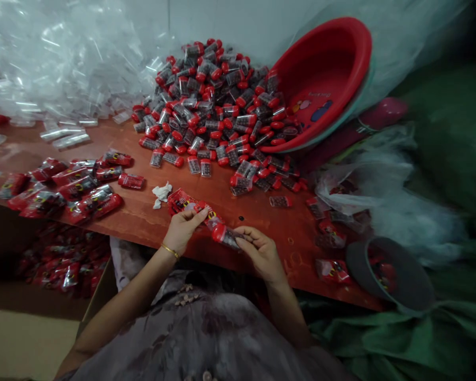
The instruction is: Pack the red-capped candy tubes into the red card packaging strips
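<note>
My left hand [184, 226] pinches a red printed plastic sleeve [184, 201] at the near edge of the brown table [150, 217]. My right hand [259, 251] grips a small clear vial with a red cap [225, 235], its capped end at the mouth of the sleeve. A gold bangle sits on my left wrist. A large heap of the same red-capped vials [218, 111] is piled at the back of the table.
A tipped red basin [325, 79] leans behind the heap. Packed red sleeves [71, 188] lie at the left, more in a cardboard box [59, 259] below. Clear wrappers [63, 58] pile up at the back left. A crumpled white scrap [161, 193], plastic bags and a grey bowl [392, 275] are around.
</note>
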The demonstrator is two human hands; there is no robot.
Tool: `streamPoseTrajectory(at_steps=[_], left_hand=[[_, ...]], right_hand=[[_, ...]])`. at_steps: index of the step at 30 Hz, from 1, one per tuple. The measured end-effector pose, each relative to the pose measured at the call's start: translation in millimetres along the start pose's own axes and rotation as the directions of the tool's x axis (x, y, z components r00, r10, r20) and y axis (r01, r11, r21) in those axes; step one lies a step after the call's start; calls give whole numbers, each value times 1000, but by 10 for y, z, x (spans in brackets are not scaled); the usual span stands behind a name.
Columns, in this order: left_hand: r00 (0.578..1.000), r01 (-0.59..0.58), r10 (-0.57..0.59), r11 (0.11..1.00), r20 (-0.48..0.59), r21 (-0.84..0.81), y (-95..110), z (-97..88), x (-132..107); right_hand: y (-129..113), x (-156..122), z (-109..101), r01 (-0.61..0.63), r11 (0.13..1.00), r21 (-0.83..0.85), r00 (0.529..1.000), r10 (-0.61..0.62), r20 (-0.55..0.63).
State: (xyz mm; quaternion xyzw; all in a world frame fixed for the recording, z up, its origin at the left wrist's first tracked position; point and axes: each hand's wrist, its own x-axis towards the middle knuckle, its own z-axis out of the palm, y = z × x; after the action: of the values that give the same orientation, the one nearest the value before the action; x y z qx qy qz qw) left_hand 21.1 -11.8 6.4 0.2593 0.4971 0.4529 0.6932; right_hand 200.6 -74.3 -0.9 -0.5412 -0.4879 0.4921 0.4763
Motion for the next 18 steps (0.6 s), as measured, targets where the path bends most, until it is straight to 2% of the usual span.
streamPoseTrajectory(at_steps=[4, 10, 15, 18], left_hand=[[1000, -1, 2, 999, 14, -40, -7, 11, -8], [998, 15, -9, 993, 55, -121, -62, 133, -69], [1000, 27, -26, 986, 8, -165, -166, 195, -68], [1000, 23, -25, 988, -9, -153, -159, 187, -47]], right_hand=[[36, 7, 61, 50, 996, -77, 995, -56, -82], [55, -1, 158, 87, 986, -144, 983, -108, -146], [149, 23, 301, 103, 976, -192, 956, -150, -251], [142, 52, 358, 87, 983, -162, 964, -124, -237]])
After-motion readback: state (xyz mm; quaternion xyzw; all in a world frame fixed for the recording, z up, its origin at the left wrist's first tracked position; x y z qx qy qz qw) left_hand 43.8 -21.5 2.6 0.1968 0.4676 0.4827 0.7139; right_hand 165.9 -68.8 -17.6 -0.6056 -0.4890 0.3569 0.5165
